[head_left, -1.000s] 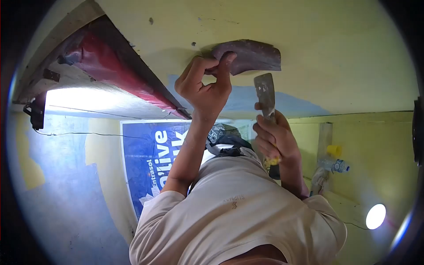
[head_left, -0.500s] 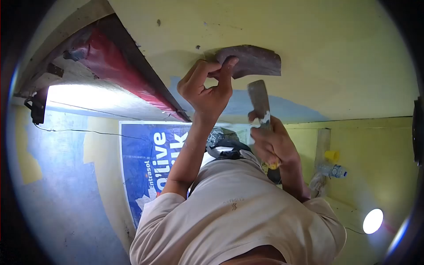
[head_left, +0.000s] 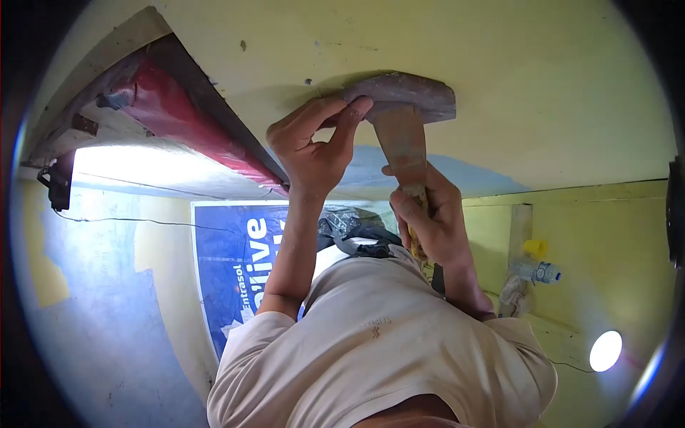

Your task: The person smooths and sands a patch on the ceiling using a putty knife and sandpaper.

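Observation:
My left hand [head_left: 314, 146] is closed, pinching the left end of a dark brown, slightly curved flat piece [head_left: 414, 94] between thumb and fingers. That piece lies close against the yellow surface in front of me. A putty knife [head_left: 402, 146] with a broad, stained blade and a yellowish handle is in my right hand [head_left: 435, 221], fingers wrapped round the handle. The blade points away from me, its wide end meeting the near edge of the dark piece.
A red-covered strip [head_left: 168, 103] runs along an opening at left. Below it hangs a blue printed banner [head_left: 228, 264]. A plastic bottle [head_left: 535, 271], a yellow cup-like thing [head_left: 535, 247] and a lit lamp [head_left: 606, 351] are at right. A thin wire [head_left: 143, 220] crosses the left side.
My right hand has brought the putty knife up and left, so its blade now meets the dark piece. My left hand has shifted slightly left, still pinching that piece.

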